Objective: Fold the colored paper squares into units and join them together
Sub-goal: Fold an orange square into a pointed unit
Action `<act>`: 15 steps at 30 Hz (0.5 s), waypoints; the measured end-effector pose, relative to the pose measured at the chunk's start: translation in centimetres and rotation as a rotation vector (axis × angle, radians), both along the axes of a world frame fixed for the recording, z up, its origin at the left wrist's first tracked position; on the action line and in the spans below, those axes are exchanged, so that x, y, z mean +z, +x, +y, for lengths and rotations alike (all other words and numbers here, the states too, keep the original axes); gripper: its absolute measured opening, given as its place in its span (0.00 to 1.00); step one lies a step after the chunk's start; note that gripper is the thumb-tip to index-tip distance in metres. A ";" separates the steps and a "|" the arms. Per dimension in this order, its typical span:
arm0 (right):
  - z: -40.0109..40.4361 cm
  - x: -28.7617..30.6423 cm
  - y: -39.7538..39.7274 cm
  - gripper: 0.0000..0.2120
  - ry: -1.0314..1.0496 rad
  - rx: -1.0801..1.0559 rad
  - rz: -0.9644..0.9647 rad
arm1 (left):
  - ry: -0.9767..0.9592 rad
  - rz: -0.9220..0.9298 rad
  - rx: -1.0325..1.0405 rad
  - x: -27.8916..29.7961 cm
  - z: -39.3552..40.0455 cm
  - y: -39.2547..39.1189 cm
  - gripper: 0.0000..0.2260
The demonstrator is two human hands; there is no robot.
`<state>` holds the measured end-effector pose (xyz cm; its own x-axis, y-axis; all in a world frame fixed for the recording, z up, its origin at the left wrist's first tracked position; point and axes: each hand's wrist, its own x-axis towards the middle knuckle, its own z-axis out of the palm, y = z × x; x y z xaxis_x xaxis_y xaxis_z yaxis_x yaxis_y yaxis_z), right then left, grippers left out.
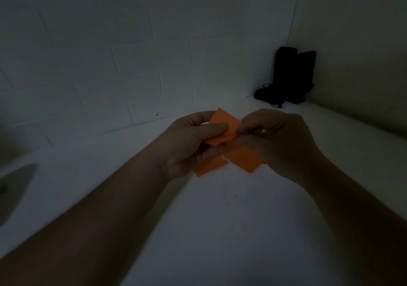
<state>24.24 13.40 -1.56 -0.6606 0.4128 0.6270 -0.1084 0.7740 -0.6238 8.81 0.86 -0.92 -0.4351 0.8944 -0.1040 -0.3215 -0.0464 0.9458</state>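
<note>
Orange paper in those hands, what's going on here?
A person is working folded orange paper above a white surface in dim light. The left hand pinches it with thumb on top, and the right hand pinches it from the other side. More orange paper shows below the hands; whether it is a separate piece is unclear. A dark object stands in the far corner.

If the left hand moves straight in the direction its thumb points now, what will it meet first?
Probably the right hand. The left hand points its thumb rightward across the orange paper it grips, and the right hand's fingertips pinch the same paper just beyond. Depth is hard to judge in this dim picture.
</note>
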 end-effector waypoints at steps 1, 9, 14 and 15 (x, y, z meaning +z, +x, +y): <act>0.1 0.0 0.0 0.15 -0.006 -0.016 -0.005 | 0.004 -0.003 -0.003 0.0 0.0 0.1 0.12; 0.0 -0.3 -0.2 0.09 -0.130 -0.035 0.013 | 0.010 0.015 -0.059 0.1 -0.1 0.1 0.09; -0.4 -0.1 -0.1 0.06 -0.338 0.007 0.037 | -0.038 0.100 -0.115 -0.1 -0.3 0.2 0.07; -0.4 -0.1 -0.2 0.07 -0.371 0.003 0.049 | -0.029 0.107 -0.115 -0.1 -0.3 0.3 0.08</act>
<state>24.07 13.01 -1.64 -0.6350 0.6161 0.4661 -0.1466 0.4963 -0.8557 9.10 0.61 -1.03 -0.3401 0.9362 -0.0890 -0.2206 0.0126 0.9753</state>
